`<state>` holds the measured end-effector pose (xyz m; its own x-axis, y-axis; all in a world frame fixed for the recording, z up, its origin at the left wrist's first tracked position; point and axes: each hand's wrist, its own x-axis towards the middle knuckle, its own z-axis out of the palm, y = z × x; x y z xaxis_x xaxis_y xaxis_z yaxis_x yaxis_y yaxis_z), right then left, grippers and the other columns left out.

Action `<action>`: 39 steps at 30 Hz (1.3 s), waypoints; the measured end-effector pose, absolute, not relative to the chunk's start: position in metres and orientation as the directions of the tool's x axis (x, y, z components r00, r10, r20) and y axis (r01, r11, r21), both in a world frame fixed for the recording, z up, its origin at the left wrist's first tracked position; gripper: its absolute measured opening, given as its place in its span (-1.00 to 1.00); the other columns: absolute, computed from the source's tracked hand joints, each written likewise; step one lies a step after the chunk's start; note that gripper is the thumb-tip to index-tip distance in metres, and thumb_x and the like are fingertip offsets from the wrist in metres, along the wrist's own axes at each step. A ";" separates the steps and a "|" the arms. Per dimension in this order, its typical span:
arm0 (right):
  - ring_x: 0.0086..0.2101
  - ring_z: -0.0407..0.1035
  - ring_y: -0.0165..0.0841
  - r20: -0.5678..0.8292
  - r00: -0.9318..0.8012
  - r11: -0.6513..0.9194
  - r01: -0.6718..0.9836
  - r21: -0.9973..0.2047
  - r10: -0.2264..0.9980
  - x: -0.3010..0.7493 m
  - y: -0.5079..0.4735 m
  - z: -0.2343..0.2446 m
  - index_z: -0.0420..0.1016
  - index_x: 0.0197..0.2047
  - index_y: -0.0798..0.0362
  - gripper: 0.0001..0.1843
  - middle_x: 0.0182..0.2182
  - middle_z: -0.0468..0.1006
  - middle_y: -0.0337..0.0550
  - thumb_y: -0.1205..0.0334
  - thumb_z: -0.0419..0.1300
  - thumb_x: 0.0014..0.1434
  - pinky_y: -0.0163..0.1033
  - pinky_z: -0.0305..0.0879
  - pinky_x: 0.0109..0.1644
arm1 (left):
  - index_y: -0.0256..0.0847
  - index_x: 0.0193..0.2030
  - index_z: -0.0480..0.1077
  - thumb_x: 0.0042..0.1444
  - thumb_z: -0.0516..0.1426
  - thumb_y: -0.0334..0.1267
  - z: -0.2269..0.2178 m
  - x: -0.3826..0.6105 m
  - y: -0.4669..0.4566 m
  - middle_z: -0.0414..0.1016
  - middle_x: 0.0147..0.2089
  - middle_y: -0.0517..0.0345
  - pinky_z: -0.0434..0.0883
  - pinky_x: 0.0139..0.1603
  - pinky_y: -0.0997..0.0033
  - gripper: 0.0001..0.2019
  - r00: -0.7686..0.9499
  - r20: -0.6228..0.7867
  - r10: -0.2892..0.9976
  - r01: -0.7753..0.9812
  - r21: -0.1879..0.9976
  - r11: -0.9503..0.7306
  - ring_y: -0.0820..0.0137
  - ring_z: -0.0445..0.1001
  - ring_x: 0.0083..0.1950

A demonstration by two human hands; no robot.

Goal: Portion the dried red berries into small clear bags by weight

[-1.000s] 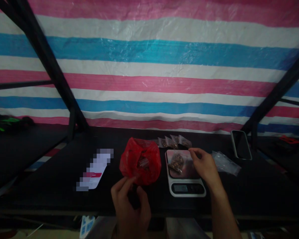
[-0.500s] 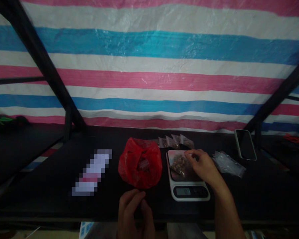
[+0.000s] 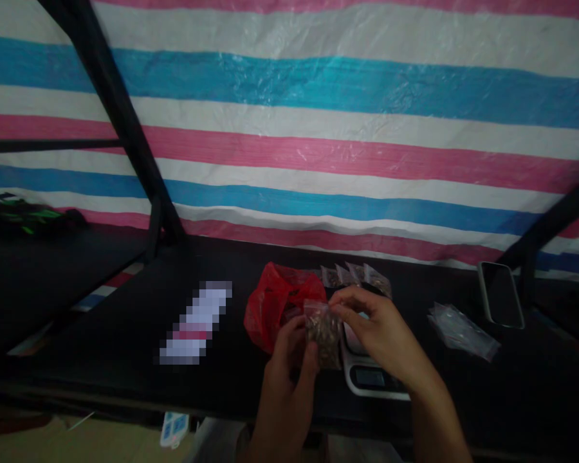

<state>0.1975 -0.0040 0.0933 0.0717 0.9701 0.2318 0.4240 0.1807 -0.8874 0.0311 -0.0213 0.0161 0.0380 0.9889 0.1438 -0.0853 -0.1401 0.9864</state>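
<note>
A small clear zip bag (image 3: 324,337) with brownish bits inside is held up between both hands. My left hand (image 3: 289,360) is closed on its left side, thumb in front. My right hand (image 3: 374,325) pinches the bag's upper right corner. Behind the bag stands an open red plastic bag (image 3: 265,308), its contents mostly hidden. Under my right hand is a white kitchen scale (image 3: 354,386), partly covered, its display too dim to read. Several filled zip bags (image 3: 354,275) lie in a row behind the scale.
Flat clear bags (image 3: 463,331) lie to the right, with a phone (image 3: 502,294) beyond them. A blurred-out pale strip (image 3: 197,325) lies on the left. Black frame posts (image 3: 147,173) stand at both sides before a striped sheet (image 3: 318,154).
The filled zip bag has been lifted off the scale and brought left by my right hand. My left hand has come up and taken hold of it. The view has shifted slightly.
</note>
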 end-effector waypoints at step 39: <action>-0.23 0.63 -0.21 0.214 0.283 0.202 0.070 -0.977 0.935 0.212 -0.004 0.091 0.67 -0.10 -0.01 -0.55 -0.23 0.74 -0.09 -0.03 0.56 -0.01 -0.16 0.58 -0.14 | 0.00 0.30 0.44 0.39 0.16 0.00 0.005 0.009 -0.008 0.50 0.34 -0.04 0.45 0.31 0.04 -0.60 -0.195 0.270 0.943 0.041 0.963 -0.267 0.17 0.55 0.22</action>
